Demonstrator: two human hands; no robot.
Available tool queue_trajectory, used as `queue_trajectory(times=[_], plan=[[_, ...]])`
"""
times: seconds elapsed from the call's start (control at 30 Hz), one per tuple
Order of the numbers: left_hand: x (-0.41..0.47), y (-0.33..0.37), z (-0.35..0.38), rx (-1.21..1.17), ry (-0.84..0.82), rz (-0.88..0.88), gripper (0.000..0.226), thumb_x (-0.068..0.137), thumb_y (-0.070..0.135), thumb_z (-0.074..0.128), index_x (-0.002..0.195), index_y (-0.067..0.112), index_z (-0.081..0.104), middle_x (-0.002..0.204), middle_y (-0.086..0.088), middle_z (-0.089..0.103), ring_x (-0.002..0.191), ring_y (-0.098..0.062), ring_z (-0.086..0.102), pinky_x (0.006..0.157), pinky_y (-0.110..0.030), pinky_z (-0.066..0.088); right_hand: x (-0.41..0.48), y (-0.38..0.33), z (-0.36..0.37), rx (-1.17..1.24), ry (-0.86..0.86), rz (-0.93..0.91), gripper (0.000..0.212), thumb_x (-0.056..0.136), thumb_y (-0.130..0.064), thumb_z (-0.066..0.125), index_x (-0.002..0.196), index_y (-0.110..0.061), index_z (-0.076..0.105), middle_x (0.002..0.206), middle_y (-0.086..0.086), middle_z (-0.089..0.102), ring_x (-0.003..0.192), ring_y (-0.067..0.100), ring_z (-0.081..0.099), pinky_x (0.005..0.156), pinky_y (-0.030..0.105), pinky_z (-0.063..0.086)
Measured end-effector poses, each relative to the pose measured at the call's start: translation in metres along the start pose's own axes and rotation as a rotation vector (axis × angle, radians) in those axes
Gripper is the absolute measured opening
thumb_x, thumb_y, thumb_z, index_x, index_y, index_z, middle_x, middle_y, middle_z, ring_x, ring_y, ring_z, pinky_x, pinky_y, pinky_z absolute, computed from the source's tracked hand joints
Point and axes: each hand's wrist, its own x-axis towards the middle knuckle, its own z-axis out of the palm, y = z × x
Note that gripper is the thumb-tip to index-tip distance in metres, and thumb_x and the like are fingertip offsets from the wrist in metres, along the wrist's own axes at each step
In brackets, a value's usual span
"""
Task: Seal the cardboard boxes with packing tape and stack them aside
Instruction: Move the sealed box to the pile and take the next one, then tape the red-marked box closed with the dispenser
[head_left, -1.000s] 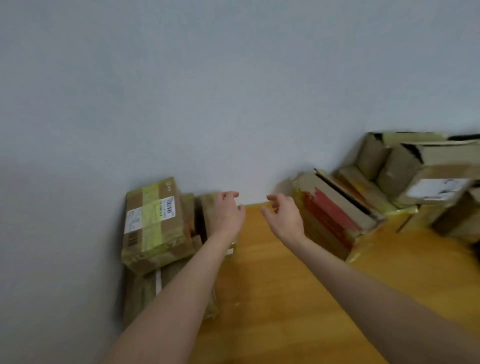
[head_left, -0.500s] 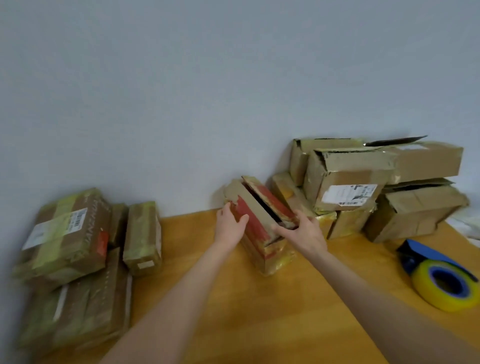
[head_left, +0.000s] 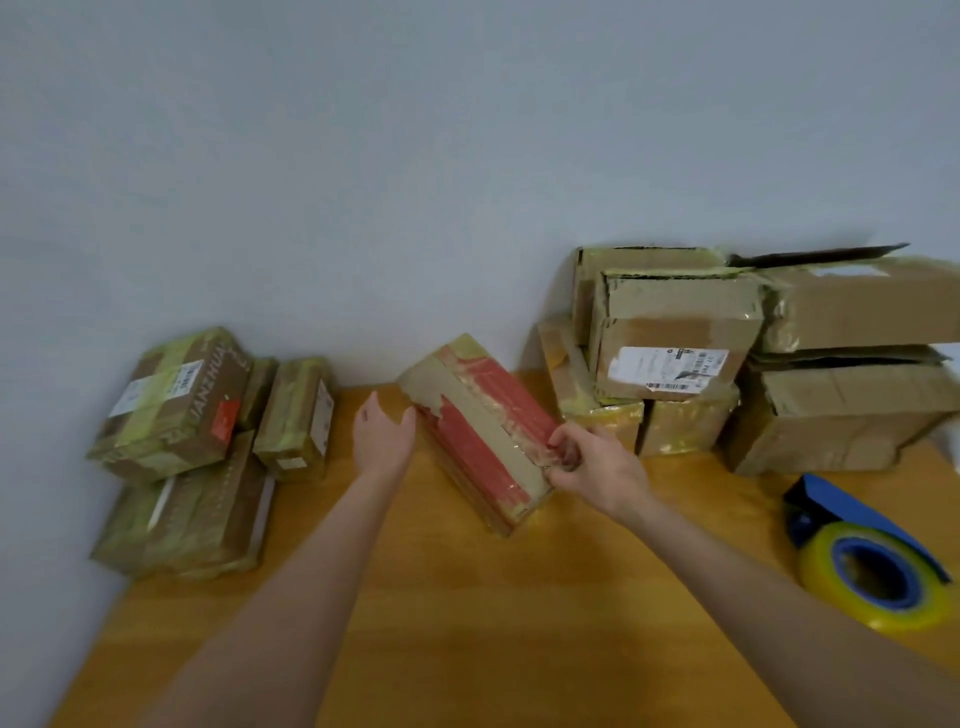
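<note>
Head view
Change: half a second earlier the red box (head_left: 480, 431) stood on edge with its flaps gaping; now it lay tilted with its broad red face up and the flaps down.
Red box: middle of the table (head_left: 467, 623), far half, between the two piles.
Left hand (head_left: 383, 441): open, palm against the box's far-left end.
Right hand (head_left: 597, 470): fingers curled, pinching the box's near-right edge.
Taped pile (head_left: 197, 447): far left against the wall (head_left: 363, 156), well apart from the red box.
Unsealed pile (head_left: 753, 353): far right, just beside the red box; one labelled box (head_left: 675, 338) sat on top.
Tape dispenser (head_left: 872, 561): near right, yellow roll in a blue holder, clear of both hands.
In the way: nothing lay between hands and dispenser.
</note>
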Motion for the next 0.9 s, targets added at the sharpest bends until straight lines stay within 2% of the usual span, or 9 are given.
queue_trajectory(times=[0.07, 0.13, 0.23, 0.3, 0.4, 0.5, 0.63, 0.77, 0.9], plan=[[-0.006, -0.007, 0.003, -0.039, -0.043, 0.048, 0.062, 0.099, 0.032, 0.047, 0.152, 0.015, 0.021, 0.157, -0.008, 0.025, 0.143, -0.025, 0.025, 0.114, -0.041, 0.024, -0.012, 0.015, -0.008, 0.036, -0.030, -0.025, 0.032, 0.078, -0.039, 0.073, 0.103, -0.040, 0.052, 0.111, -0.004, 0.050, 0.094, 0.016, 0.056, 0.082, 0.034, 0.052], [-0.017, -0.008, 0.009, -0.119, -0.104, 0.108, 0.052, 0.100, 0.032, 0.044, 0.149, 0.018, 0.032, 0.149, -0.005, 0.039, 0.136, -0.025, 0.037, 0.108, -0.039, 0.031, -0.025, 0.029, -0.019, 0.072, -0.032, -0.020, 0.033, 0.077, -0.034, 0.075, 0.099, -0.041, 0.051, 0.111, -0.004, 0.049, 0.095, 0.016, 0.055, 0.084, 0.034, 0.050], [-0.042, -0.009, 0.022, -0.233, -0.139, 0.102, 0.035, 0.099, 0.038, 0.038, 0.115, 0.016, 0.060, 0.118, -0.005, 0.062, 0.113, -0.027, 0.055, 0.092, -0.039, 0.042, -0.043, 0.054, -0.040, 0.120, -0.014, 0.014, 0.033, 0.079, -0.025, 0.073, 0.102, -0.039, 0.054, 0.105, -0.003, 0.055, 0.097, 0.019, 0.055, 0.082, 0.033, 0.048], [-0.061, -0.010, 0.035, -0.262, -0.170, 0.068, 0.045, 0.097, 0.048, 0.038, 0.105, 0.010, 0.061, 0.109, -0.010, 0.064, 0.106, -0.030, 0.059, 0.091, -0.043, 0.045, -0.055, 0.070, -0.051, 0.172, 0.045, 0.049, 0.034, 0.084, -0.021, 0.071, 0.114, -0.030, 0.057, 0.108, -0.002, 0.060, 0.105, 0.021, 0.056, 0.085, 0.034, 0.048], [-0.083, -0.005, 0.053, -0.164, -0.209, 0.014, 0.059, 0.095, 0.054, 0.043, 0.117, 0.001, 0.054, 0.113, -0.015, 0.061, 0.103, -0.032, 0.058, 0.087, -0.043, 0.046, -0.066, 0.090, -0.061, 0.262, 0.176, 0.264, 0.052, 0.091, -0.036, 0.065, 0.137, -0.017, 0.048, 0.124, 0.003, 0.057, 0.113, 0.024, 0.056, 0.088, 0.038, 0.052], [-0.106, 0.007, 0.064, -0.160, -0.287, 0.044, 0.051, 0.089, 0.056, 0.053, 0.117, 0.012, 0.051, 0.111, -0.008, 0.062, 0.095, -0.026, 0.061, 0.081, -0.044, 0.054, -0.074, 0.103, -0.066, 0.433, 0.170, 0.416, 0.050, 0.096, -0.041, 0.055, 0.136, -0.012, 0.047, 0.121, 0.008, 0.059, 0.103, 0.026, 0.061, 0.085, 0.047, 0.056], [-0.140, 0.021, 0.086, -0.013, -0.367, 0.175, 0.058, 0.089, 0.062, 0.047, 0.141, 0.036, 0.038, 0.122, 0.001, 0.062, 0.109, -0.026, 0.060, 0.092, -0.044, 0.051, -0.084, 0.131, -0.088, 0.324, 0.182, 0.393, 0.050, 0.094, -0.047, 0.055, 0.131, -0.013, 0.052, 0.120, 0.005, 0.062, 0.101, 0.023, 0.059, 0.085, 0.043, 0.053], [-0.171, 0.035, 0.113, 0.001, -0.337, 0.227, 0.057, 0.091, 0.058, 0.048, 0.143, 0.036, 0.038, 0.125, 0.002, 0.062, 0.107, -0.021, 0.062, 0.089, -0.041, 0.053, -0.089, 0.166, -0.114, 0.256, 0.146, 0.388, 0.041, 0.089, -0.052, 0.057, 0.112, -0.018, 0.053, 0.100, 0.002, 0.063, 0.089, 0.024, 0.063, 0.080, 0.046, 0.056], [-0.200, 0.047, 0.136, 0.062, -0.228, 0.178, 0.061, 0.089, 0.061, 0.049, 0.143, 0.034, 0.039, 0.126, -0.001, 0.062, 0.107, -0.023, 0.062, 0.085, -0.041, 0.055, -0.094, 0.199, -0.139, 0.238, 0.063, 0.303, 0.039, 0.087, -0.053, 0.058, 0.108, -0.021, 0.051, 0.093, 0.001, 0.066, 0.085, 0.022, 0.065, 0.080, 0.045, 0.055]])
